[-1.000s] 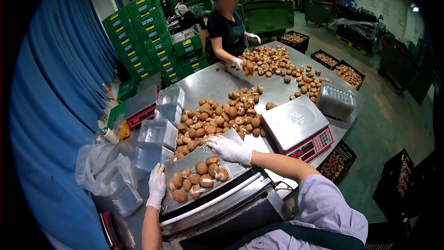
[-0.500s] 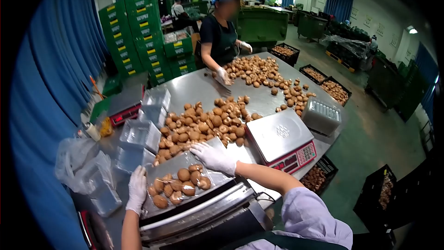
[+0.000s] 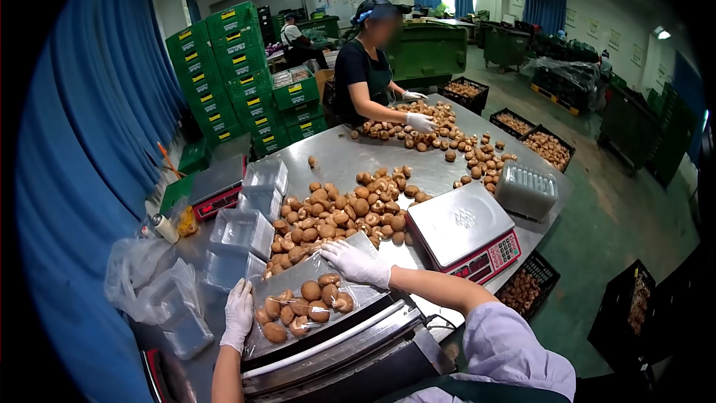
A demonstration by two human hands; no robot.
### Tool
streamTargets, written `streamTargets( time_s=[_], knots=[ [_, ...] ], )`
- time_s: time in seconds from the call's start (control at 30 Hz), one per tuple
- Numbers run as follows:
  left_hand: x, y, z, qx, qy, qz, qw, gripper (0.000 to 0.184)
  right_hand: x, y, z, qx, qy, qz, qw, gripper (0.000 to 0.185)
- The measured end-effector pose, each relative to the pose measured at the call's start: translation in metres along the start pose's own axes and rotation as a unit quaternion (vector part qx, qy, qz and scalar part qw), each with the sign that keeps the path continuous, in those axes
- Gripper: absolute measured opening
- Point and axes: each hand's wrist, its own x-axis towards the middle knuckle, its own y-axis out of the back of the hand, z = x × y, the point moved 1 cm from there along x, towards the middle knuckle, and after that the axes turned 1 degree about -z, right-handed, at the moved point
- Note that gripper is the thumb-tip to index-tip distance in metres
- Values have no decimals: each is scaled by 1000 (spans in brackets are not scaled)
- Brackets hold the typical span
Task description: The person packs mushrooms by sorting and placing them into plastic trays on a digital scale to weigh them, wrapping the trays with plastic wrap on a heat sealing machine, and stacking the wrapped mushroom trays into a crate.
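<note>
Head view: one portion of shiitake mushrooms [image 3: 307,304] sits under shiny clear film [image 3: 359,297] on the sloped metal plate of a wrapping machine [image 3: 335,354], between both gloved hands. Can't make out a tray beneath them.

Left hand [image 3: 239,313]: fingers close together, laid along the left edge of the pack. Right hand [image 3: 356,263]: palm down, fingers stretched out over the film at the plate's far edge. Whether either one pinches the film, can't tell.

Progress, my read: this portion is grouped and covered; wrap looks unfinished, since loose film spreads past the mushrooms toward the right hand. Can't see any seal.

Unpacked: loose shiitake pile [image 3: 343,213] just beyond the plate, plus a farther heap [image 3: 447,130] where a co-worker [image 3: 365,67] has a gloved hand [image 3: 421,122]. Clear plastic trays [image 3: 242,231] stacked left of the near pile; digital scale [image 3: 462,224] to its right. Plenty left, I'd judge.
</note>
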Motion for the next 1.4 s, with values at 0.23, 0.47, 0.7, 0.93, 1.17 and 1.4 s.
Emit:
streamTargets(
  time_s=[0.23,0.47,0.7,0.93,1.17,1.4],
  knots=[
    [0,-1,0,3,-2,6,1000,38,1,6,-3,12,-6,-22,1000,36],
    [0,1,2,3,0,4,1000,38,1,3,-2,-10,-1,-4,1000,36],
    [0,1,2,0,0,0,1000,38,0,0,0,-11,1,-2,1000,36],
    [0,1,1,4,-1,-1,1000,38,0,10,-6,2,-3,-6,1000,36],
    [0,-3,-6,-5,5,-2,1000,38,0,3,-2,-4,-1,-3,1000,36],
    [-5,10,-6,-24,-56,-65,996,40,-2,7,-2,44,25,-23,998,34]
  ],
)
